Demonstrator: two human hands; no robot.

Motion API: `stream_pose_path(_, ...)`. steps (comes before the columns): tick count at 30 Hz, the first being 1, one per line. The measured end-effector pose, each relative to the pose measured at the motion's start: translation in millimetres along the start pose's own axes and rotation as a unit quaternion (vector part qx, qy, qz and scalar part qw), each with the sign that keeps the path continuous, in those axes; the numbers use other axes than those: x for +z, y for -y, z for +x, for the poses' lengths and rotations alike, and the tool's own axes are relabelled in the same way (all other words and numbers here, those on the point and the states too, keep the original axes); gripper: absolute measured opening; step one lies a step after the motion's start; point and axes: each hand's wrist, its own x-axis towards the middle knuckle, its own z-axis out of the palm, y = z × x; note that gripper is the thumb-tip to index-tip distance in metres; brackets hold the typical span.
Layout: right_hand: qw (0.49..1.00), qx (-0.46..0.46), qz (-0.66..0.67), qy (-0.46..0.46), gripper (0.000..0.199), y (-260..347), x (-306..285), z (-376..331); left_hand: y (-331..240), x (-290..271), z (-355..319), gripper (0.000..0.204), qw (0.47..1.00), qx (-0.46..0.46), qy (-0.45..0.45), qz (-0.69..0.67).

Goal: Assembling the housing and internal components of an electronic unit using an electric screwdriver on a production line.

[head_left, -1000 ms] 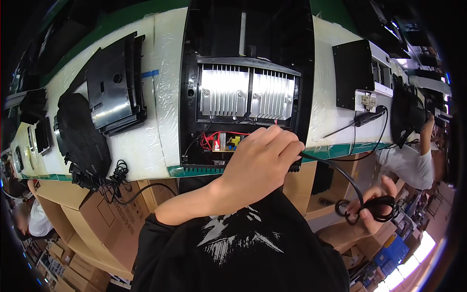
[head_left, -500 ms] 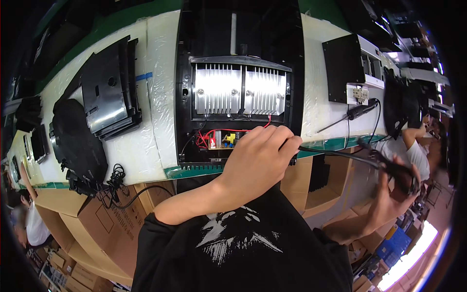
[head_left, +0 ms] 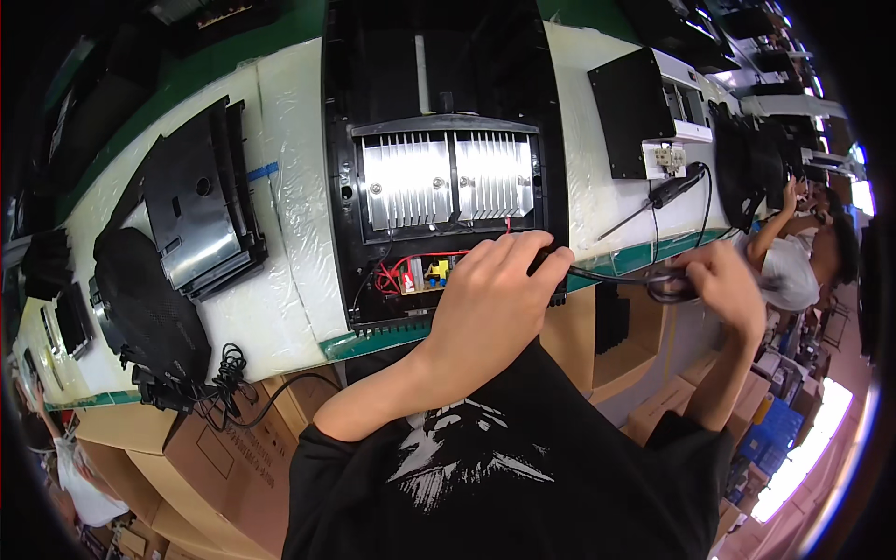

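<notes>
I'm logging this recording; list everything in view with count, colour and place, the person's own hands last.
bench: 1, white, green-edged, across the middle
housing: 1, black, centre of bench
finned metal blocks: 2, silver, side by side in housing
circuit board: 1, partly hidden, below blocks
red wires: several, red, by board
black cable: 1, black, between hands
panels: stack, black, left
mesh item: 1, black, below panels
tool: 1, black-handled, right
boxy unit: 1, black and white, right
cartons: several, brown, below bench
other people: at least 2, white tops, both sides
shirt: 1, black, bottom
left hand: 1, over housing's lower right
right hand: 1, blurred, gripping cable
</notes>
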Motion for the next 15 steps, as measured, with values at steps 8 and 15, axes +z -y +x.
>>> stream_pose_path(8,0.955,-0.026,0.277,-0.103,0.031,24.1,71.6,-15.6,-4.4,-9.8,8.9,0.027,0.997,-0.011,0.059,-0.048)
stream_pose_path(15,0.96,-0.064,0.266,-0.052,0.018,86.9,66.3,2.1,-0.4,-9.1,8.6,0.028,0.994,-0.041,0.062,-0.074)
